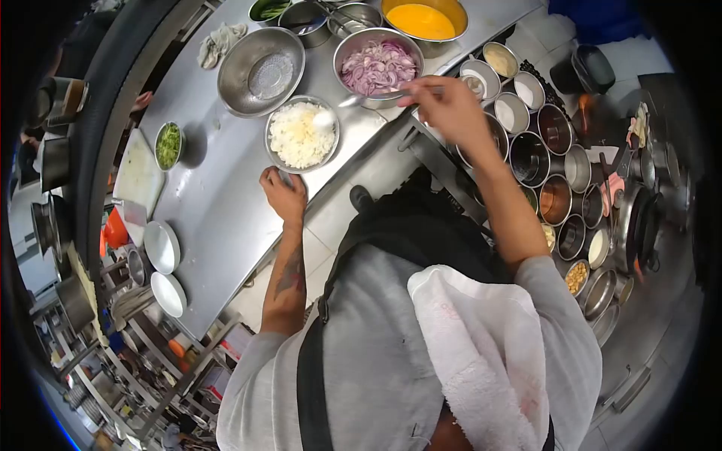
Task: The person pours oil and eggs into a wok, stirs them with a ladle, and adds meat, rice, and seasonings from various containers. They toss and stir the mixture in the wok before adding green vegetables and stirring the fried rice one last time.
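Steel made up the surface (226, 177) that ran diagonally across the upper left of the frame, and near its edge, just above the centre, we had a metal bowl (336, 150) filled with white, rice-like grains (297, 139). Our left hand (284, 197) was at the lower rim of that bowl, its fingers bent; we could not tell whether they gripped the rim or only leaned on it. Our right hand (451, 113), above and to the right, had its fingers closed on the handle of a spoon (365, 98), which slanted down to the left, its head blurred over the grains. Just above the spoon we had a bowl of sliced purple onion (378, 66), and beyond it, at the top of the frame, a pan of orange liquid (421, 21). A wide steel bowl (262, 71) with a wet-looking bottom sat to the upper left of the grains, near a crumpled cloth (220, 45). Farther left we saw a small bowl of chopped greens (168, 145) beside a white board (138, 171), and lower down two white dishes (162, 246). Round metal containers (529, 159) crowded the right side of the frame, and a white towel (481, 346) hung over our grey shirt (376, 338).
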The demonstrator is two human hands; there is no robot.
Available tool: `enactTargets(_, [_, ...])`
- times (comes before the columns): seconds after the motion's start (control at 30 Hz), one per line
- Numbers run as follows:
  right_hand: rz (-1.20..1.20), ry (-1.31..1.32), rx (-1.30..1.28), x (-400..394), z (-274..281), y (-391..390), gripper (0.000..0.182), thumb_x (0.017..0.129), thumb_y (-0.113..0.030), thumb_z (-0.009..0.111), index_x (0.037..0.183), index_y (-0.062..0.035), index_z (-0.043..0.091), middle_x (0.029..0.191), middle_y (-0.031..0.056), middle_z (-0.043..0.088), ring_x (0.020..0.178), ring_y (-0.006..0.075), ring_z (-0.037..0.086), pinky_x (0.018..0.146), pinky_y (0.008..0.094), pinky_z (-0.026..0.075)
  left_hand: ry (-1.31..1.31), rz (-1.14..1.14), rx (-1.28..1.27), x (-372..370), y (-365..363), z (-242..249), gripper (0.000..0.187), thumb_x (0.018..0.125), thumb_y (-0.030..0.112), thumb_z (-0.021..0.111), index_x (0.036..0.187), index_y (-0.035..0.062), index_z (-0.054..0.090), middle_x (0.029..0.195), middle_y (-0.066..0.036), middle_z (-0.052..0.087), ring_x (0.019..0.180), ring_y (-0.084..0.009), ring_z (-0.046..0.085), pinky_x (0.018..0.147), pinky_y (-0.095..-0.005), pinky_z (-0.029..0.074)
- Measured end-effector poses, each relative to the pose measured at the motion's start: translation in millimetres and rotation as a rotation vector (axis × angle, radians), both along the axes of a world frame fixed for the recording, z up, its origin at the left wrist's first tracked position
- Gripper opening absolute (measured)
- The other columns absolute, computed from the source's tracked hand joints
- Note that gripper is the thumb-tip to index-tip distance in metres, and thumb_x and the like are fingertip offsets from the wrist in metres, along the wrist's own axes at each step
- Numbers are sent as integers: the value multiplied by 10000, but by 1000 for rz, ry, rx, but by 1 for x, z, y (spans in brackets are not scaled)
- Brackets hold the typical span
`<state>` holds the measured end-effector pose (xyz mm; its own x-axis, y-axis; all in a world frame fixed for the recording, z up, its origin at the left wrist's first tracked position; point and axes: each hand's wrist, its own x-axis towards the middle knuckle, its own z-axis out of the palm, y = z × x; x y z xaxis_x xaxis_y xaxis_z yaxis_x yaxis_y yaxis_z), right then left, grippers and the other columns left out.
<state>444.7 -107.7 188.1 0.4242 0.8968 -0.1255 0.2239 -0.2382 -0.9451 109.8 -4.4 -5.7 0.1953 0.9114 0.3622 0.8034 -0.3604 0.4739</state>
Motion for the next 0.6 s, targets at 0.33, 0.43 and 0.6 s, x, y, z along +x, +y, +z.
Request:
enactTargets(0.33, [-840,-385,92,223,-2,-129,251,956,-211,570,1040,-34,727,931,78,755,650,88,596,596,228,478,55,-8,-128,-2,1,-17,440,844,152,585,1208,-84,517,1225,-302,505,1070,-456,541,902,-453,470])
enactTargets(0.43, [-848,-488,-227,307,-123,-162,276,921,-273,572,997,-72,745,920,78,752,831,233,712,762,342,540,79,-15,-21,8,-3,-10,482,842,157,574,1248,-86,483,1244,-287,474,1077,-463,523,909,-468,456])
enactTargets(0.6, [-884,-602,-375,317,-189,-137,267,919,-233,549,1019,-75,739,903,68,752,820,257,709,775,361,541,202,-14,-4,15,-4,-12,500,869,191,578,1269,-83,459,1234,-289,462,1086,-474,499,919,-489,440])
